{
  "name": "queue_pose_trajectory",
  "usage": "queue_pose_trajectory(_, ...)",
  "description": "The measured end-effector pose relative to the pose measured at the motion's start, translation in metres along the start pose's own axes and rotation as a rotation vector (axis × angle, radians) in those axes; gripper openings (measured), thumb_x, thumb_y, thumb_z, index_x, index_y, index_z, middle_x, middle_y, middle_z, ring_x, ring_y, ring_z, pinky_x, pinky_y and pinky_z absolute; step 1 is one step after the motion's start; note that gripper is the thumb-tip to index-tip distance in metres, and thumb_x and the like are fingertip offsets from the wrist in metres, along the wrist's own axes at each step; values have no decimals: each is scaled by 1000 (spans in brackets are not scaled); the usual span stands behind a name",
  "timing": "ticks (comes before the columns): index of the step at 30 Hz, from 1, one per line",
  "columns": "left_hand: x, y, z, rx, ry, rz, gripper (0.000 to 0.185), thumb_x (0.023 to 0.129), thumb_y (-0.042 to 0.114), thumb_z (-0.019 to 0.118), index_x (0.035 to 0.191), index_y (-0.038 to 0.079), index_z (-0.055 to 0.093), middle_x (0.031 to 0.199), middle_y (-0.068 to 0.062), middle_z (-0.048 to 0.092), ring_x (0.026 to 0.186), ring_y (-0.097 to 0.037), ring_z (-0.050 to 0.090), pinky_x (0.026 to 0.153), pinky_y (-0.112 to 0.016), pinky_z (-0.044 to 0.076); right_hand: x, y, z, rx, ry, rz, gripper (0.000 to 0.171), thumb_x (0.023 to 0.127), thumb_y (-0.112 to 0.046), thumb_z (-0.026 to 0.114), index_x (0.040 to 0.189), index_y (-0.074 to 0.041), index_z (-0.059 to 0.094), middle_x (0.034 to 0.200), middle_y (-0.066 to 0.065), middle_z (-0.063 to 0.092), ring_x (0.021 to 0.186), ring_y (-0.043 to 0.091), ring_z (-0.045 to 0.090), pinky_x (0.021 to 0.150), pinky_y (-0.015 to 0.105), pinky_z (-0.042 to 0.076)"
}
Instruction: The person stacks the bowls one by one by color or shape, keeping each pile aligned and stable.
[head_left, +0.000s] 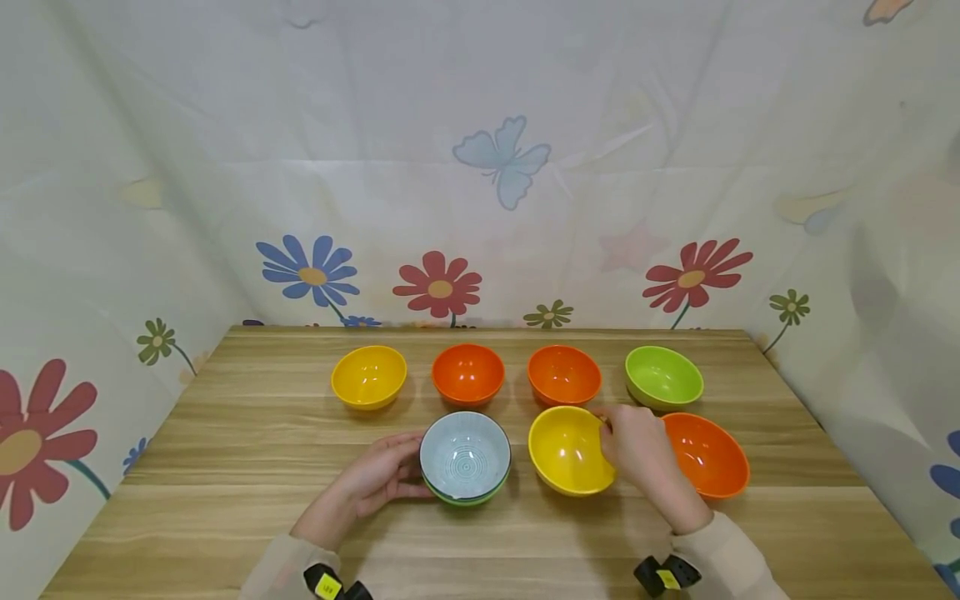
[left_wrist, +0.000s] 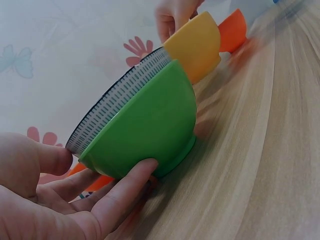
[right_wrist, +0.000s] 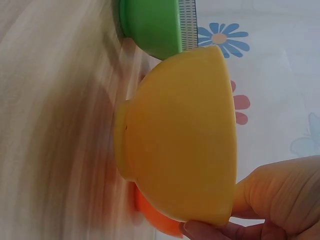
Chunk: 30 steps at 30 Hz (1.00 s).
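Observation:
My left hand (head_left: 375, 482) holds the side of a stack: a pale blue patterned bowl (head_left: 464, 454) nested in a green bowl (left_wrist: 150, 125), its fingers (left_wrist: 120, 192) curled under the green wall and the thumb at the rim. My right hand (head_left: 637, 446) pinches the right rim of a yellow bowl (head_left: 567, 450), which tilts off the wooden table (head_left: 247, 442). In the right wrist view the yellow bowl (right_wrist: 185, 150) fills the frame with the fingertips (right_wrist: 205, 231) at its rim.
A back row holds a yellow bowl (head_left: 369, 377), two orange bowls (head_left: 468, 373) (head_left: 564, 374) and a light green bowl (head_left: 663, 377). Another orange bowl (head_left: 707, 454) sits just right of my right hand. Flowered cloth walls (head_left: 480, 167) surround the table.

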<state>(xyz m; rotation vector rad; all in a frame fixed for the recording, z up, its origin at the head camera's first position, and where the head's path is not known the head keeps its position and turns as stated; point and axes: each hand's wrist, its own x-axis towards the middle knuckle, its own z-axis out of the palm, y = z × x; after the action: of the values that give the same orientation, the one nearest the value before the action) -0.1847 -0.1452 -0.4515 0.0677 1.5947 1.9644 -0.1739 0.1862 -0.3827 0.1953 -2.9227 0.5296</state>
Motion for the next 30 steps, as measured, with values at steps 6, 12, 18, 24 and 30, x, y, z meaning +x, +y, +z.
queue_pose_trajectory(6,0,0,-1,-2,-2,4,45,99,20,38,140,0,34,131,-18,50,103,-25,59,85,-48,50,6,-3,-2,-4,5,-9,25,81,2,57,103,-1,69,59,3,49,43,13,37,41,22,31)
queue_pose_trajectory(12,0,-1,-1,2,-3,13,46,99,19,38,140,0,34,130,-19,51,102,-24,59,85,-48,51,13,-8,-6,-14,32,-42,23,80,1,59,100,2,69,68,9,59,45,14,39,41,21,34)
queue_pose_trajectory(18,-1,-1,0,6,-8,19,47,99,20,38,140,-1,33,132,-20,48,103,-24,58,86,-48,50,20,-15,-12,-27,26,-64,24,79,2,58,101,3,69,68,9,59,44,14,39,41,21,33)
queue_pose_trajectory(24,-1,0,1,10,-4,21,47,99,20,39,140,-1,33,132,-19,49,103,-24,58,85,-49,50,26,-23,-17,-20,27,-75,26,79,2,55,102,1,69,66,9,58,44,15,38,41,21,31)
queue_pose_trajectory(30,-3,1,2,7,-11,32,46,99,19,39,139,-3,34,125,-16,54,101,-22,59,85,-48,51,31,-29,-19,-22,58,-110,26,78,3,54,99,1,70,73,11,64,43,14,37,40,22,30)
